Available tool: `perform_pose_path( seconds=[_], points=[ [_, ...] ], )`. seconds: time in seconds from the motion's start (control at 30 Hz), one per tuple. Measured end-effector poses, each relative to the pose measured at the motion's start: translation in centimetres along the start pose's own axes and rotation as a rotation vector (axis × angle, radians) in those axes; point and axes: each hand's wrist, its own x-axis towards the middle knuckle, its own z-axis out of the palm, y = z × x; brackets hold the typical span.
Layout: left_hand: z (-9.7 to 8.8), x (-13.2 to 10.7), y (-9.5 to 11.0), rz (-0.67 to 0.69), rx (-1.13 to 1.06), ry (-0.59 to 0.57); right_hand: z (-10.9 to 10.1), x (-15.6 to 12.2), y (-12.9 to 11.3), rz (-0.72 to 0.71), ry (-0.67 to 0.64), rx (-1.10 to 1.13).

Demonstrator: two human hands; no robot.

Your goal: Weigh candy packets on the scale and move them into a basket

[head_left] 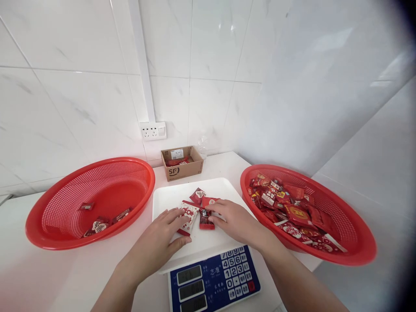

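Both hands work over the white tray (224, 187) of a counter scale (212, 274), where a few wrapped packets lie close together near the middle. Left hand (167, 229): fingers and thumb spread apart, fingertips on the white-and-red packet (189, 219). Right hand (235, 220): thumb and forefinger parted, fingertips at the plain red packet (208, 201) and the small red-and-dark packet (206, 222). Pressure cannot be told.

Handling, as judged: keep the packets well inside the tray rim, slide or lift them by their sealed ends, and press lightly, since a resting hand would probably upset the reading. Lift both hands fully clear before reading the display (190, 275); its digits are too faint to make out.

Appearance: the white-and-red packet is flat, slightly tilted, with bold red lettering and a red lower end. The dark red packet (195, 196) behind it carries a pale printed patch. Wrappers look glossy, probably slippery.
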Motion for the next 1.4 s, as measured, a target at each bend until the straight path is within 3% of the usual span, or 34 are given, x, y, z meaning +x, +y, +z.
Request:
perform_pose_path(
  seconds=[0.2,0.53,0.83,1.07,1.4],
  points=[
    [0.1,0.1,0.1,0.007,-0.015,-0.048,0.7,0.1,-1.1,-0.01,-0.014,-0.02],
    [0.1,0.2,0.2,-0.002,-0.026,-0.054,0.9,0.0,-0.7,0.024,0.033,0.024],
    [0.1,0.1,0.1,-0.016,0.007,-0.007,0.8,0.3,1.1,0.058,0.136,-0.071],
    [0.3,-0.1,-0.1,-0.018,0.01,-0.013,1.3,1.1,1.8,0.04,0.109,-0.124],
    [0.6,-0.1,-0.3,-0.006,0.002,-0.04,0.4,1.1,1.4,0.162,0.104,-0.068]
  ],
)
